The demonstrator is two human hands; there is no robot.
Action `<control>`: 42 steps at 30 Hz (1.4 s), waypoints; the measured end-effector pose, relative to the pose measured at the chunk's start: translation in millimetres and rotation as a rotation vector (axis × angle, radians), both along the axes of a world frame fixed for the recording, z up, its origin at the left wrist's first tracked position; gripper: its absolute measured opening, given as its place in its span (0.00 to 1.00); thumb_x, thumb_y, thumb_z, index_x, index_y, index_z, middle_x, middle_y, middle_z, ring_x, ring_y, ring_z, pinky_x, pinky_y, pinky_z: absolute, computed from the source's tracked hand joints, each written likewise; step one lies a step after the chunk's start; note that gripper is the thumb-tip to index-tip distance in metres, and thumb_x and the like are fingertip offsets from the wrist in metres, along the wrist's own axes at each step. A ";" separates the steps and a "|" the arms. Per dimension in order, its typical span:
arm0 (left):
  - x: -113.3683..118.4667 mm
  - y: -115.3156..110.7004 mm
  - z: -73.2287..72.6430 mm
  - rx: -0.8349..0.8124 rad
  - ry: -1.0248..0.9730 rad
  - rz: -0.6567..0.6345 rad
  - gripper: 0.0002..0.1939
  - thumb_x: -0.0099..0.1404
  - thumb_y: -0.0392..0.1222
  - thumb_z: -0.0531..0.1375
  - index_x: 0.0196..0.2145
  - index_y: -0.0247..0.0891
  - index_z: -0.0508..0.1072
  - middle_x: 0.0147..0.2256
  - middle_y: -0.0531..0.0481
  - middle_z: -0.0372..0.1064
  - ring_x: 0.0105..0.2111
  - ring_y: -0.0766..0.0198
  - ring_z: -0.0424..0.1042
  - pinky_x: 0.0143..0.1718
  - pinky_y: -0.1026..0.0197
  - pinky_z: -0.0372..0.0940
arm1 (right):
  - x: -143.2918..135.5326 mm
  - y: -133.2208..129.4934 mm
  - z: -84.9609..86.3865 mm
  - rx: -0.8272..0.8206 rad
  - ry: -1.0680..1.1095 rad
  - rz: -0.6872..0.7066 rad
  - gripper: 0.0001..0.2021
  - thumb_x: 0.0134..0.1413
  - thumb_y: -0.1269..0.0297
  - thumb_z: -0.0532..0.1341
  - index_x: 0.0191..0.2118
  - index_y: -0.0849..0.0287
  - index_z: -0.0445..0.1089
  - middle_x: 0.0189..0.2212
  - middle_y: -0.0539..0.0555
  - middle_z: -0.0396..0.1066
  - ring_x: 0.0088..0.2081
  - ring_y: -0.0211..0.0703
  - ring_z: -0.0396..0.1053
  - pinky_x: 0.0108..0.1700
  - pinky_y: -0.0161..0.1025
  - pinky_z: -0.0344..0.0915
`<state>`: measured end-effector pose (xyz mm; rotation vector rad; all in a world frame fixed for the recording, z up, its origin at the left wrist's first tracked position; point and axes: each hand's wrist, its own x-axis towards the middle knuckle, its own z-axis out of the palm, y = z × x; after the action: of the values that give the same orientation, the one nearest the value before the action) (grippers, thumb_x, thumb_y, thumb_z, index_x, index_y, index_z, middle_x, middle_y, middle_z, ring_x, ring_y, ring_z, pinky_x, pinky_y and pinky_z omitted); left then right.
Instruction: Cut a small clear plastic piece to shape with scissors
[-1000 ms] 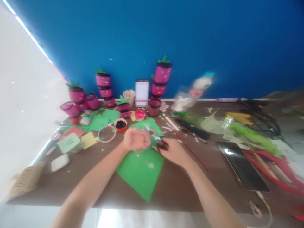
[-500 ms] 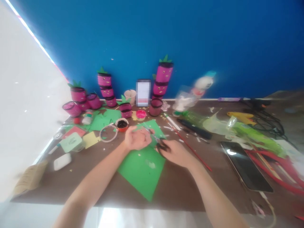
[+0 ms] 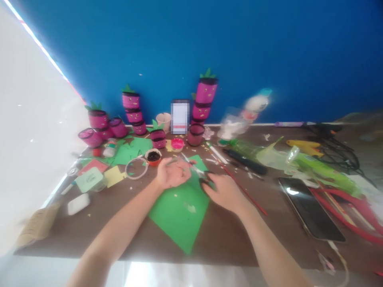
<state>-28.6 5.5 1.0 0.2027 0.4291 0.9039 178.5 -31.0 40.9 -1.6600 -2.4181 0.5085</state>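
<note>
My right hand (image 3: 224, 191) has its fingers in the dark handles of a pair of scissors (image 3: 198, 171), whose blades point up and left toward my other hand. The handles stand apart. Curled with the palm side up, my left hand (image 3: 173, 173) is closed near the blade tips. What its fingers grip is too small and blurred to name, though a dark green bit shows at its upper edge. Beneath both hands lies a sheet of green paper (image 3: 182, 215), cut along its upper part and partly covered by my left hand.
Stacked purple cups (image 3: 206, 93) with green paper tops stand by the blue wall. A pot of black paint (image 3: 154, 156), a pink pot (image 3: 177, 144) and a tape ring (image 3: 136, 168) lie beyond my left hand. A phone (image 3: 311, 209) and red-handled items sit right; twine (image 3: 38, 223) is left.
The fingers of my right hand have spread and the scissor handles have moved apart, with that hand shifting slightly right. My left hand stays nearly in place.
</note>
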 end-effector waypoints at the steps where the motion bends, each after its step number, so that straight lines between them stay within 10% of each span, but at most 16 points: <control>1: 0.4 0.1 0.2 -0.005 -0.004 0.002 0.22 0.56 0.49 0.55 0.43 0.32 0.72 0.33 0.41 0.68 0.28 0.60 0.66 0.28 0.58 0.63 | 0.9 0.3 0.0 -0.002 0.028 0.012 0.12 0.54 0.59 0.52 0.25 0.58 0.64 0.23 0.53 0.71 0.26 0.42 0.68 0.29 0.35 0.52; 25: -4.6 2.2 -12.9 0.002 -0.061 -0.031 0.19 0.54 0.50 0.57 0.37 0.32 0.72 0.34 0.40 0.70 0.26 0.62 0.67 0.28 0.59 0.63 | -6.7 1.0 -9.0 0.034 0.163 -0.212 0.11 0.50 0.58 0.56 0.24 0.57 0.68 0.20 0.49 0.70 0.23 0.39 0.64 0.27 0.33 0.54; 36: -4.2 1.5 -13.3 0.042 -0.032 -0.019 0.21 0.54 0.52 0.56 0.40 0.34 0.72 0.34 0.40 0.69 0.26 0.61 0.67 0.28 0.58 0.62 | 1.5 -1.4 8.4 -0.219 0.161 0.057 0.14 0.56 0.57 0.53 0.42 0.58 0.69 0.28 0.53 0.73 0.28 0.43 0.68 0.31 0.35 0.59; 42: -3.6 0.3 -3.6 0.021 -0.007 0.007 0.22 0.55 0.51 0.56 0.43 0.34 0.71 0.35 0.41 0.68 0.28 0.60 0.67 0.28 0.58 0.64 | -3.7 2.2 -1.7 -0.128 0.092 -0.028 0.15 0.60 0.57 0.50 0.38 0.60 0.70 0.34 0.58 0.75 0.36 0.47 0.72 0.35 0.36 0.60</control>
<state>-32.3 5.8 -2.6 0.2175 0.4139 0.9159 174.8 -28.8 39.3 -1.6763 -2.3381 0.7325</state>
